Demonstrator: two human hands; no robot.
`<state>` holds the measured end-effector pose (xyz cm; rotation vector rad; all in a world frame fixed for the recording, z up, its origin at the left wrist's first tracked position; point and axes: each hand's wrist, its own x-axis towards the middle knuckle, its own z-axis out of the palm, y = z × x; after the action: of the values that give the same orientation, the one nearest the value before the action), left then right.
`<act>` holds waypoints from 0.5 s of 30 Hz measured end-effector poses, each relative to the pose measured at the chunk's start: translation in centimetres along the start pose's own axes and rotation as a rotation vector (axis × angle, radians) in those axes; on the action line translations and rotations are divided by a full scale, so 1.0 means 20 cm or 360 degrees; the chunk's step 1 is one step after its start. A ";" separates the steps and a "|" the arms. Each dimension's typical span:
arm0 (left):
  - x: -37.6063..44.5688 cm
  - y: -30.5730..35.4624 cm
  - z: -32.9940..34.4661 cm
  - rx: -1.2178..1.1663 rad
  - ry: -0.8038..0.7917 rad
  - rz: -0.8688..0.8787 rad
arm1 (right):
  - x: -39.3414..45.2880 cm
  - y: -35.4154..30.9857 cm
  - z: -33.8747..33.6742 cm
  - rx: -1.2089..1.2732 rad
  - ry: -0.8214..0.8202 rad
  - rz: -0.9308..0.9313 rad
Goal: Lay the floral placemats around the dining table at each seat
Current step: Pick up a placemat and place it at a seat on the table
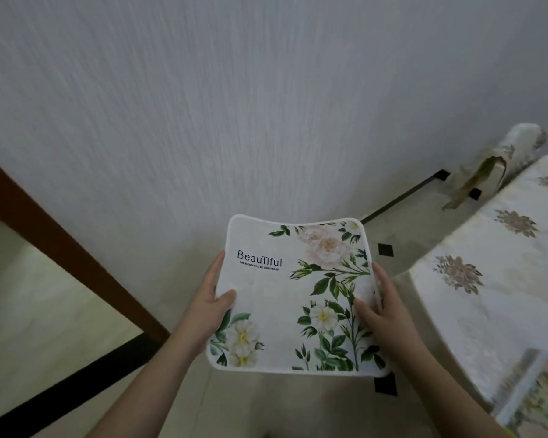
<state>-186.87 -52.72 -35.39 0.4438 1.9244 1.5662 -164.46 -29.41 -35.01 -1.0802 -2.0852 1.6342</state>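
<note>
Two mats: one point(293, 298) gripped between left hand point(211, 306) at nine o'clock and right hand point(382, 306) at three; another point(538, 406) on the table point(487, 279).

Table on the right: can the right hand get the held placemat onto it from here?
Probably yes. The right hand grips the placemat by its right edge, and the table lies just beyond it with only open floor between. The left hand holds the other edge.

The bench point(487, 298) at three o'clock wears a cream cloth with brown flower motifs. A floral placemat point(538, 403) lies flat on it at five o'clock.
</note>
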 end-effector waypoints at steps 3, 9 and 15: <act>0.08 0.02 0.00 -0.0010 0.0025 0.0001 | 0.11 -0.02 0.02 0.0005 0.0004 0.0001; 0.35 0.07 0.07 0.0084 -0.0022 -0.0003 | 0.34 0.02 -0.03 -0.0001 0.0099 0.0025; 0.70 0.22 0.37 0.0180 -0.0092 0.0052 | 0.62 0.07 -0.23 0.0065 0.0185 0.0093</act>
<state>-193.18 -37.56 -35.40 0.5651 1.9771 1.4538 -169.53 -17.31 -37.61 -1.2029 -1.9566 1.5925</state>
